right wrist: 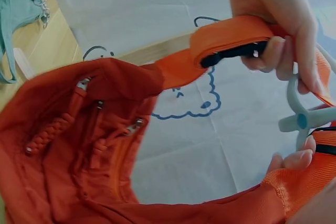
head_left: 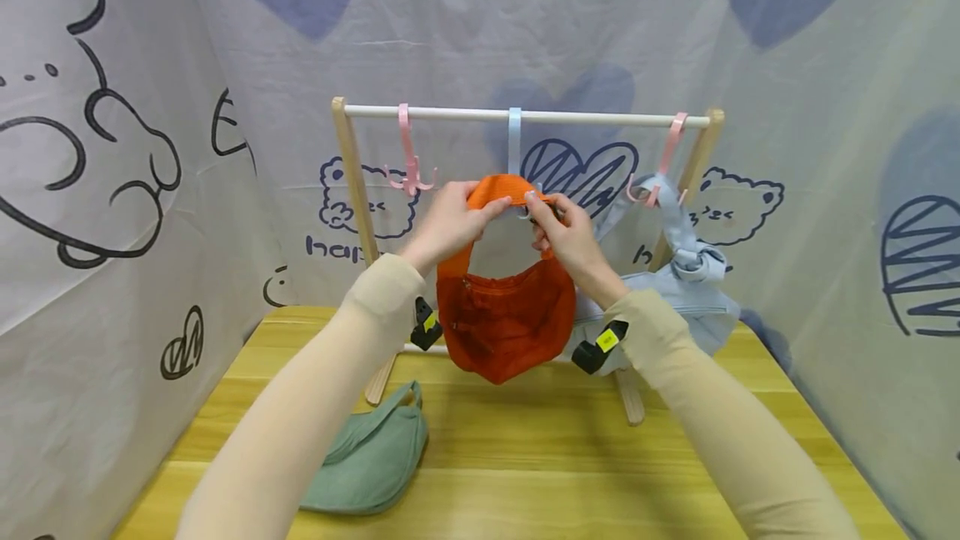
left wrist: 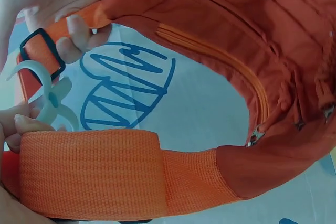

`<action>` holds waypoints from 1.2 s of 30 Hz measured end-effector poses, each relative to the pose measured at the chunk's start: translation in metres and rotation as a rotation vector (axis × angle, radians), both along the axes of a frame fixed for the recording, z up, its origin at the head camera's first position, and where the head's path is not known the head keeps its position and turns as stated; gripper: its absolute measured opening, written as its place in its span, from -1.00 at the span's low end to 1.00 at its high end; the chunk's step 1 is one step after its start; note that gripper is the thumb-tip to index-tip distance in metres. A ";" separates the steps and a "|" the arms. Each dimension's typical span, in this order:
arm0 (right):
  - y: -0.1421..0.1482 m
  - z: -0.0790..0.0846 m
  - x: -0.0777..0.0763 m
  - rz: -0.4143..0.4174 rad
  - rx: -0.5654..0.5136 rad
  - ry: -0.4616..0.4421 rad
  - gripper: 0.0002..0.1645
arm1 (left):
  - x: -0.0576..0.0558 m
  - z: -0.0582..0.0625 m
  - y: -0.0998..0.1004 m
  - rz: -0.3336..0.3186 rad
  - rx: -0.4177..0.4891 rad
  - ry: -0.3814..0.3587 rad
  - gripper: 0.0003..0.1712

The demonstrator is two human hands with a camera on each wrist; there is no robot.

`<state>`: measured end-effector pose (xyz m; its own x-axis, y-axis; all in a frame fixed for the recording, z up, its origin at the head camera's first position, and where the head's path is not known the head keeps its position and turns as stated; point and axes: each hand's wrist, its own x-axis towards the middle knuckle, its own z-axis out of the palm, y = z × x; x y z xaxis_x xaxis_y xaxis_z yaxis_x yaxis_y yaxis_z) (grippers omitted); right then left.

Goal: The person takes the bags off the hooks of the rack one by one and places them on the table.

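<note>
An orange-red shoulder bag (head_left: 506, 323) hangs upright between both hands, its body below and its strap (head_left: 501, 187) arched on top. My left hand (head_left: 453, 223) grips the left part of the strap, thumb in front. My right hand (head_left: 566, 236) pinches the strap's right part near a black buckle (left wrist: 43, 56). Right at the strap is the pale blue hook (head_left: 514, 140) on the rack's rail; its prongs (right wrist: 301, 121) show between the two hands in the right wrist view. Zipper pulls (right wrist: 58, 121) dangle from the bag's front.
A white rail (head_left: 465, 114) on wooden legs carries a pink hook (head_left: 410, 165) at left and another pink hook (head_left: 671, 152) at right. A light blue bag (head_left: 686, 298) hangs at right. On the wooden table (head_left: 525, 473) lies a green bag (head_left: 375, 457).
</note>
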<state>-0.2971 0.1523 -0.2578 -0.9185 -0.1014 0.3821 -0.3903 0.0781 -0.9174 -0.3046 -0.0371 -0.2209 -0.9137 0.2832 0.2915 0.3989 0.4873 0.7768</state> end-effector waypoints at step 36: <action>0.008 0.073 -0.011 -0.221 0.505 0.211 -0.67 | -0.001 -0.007 0.006 0.107 -0.053 0.138 -0.62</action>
<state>-0.3084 0.1607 -0.1845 -0.8478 -0.1329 0.5134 -0.4851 0.5855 -0.6495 -0.3054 -0.0309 -0.2275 -0.8917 0.2046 0.4037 0.4436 0.5715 0.6904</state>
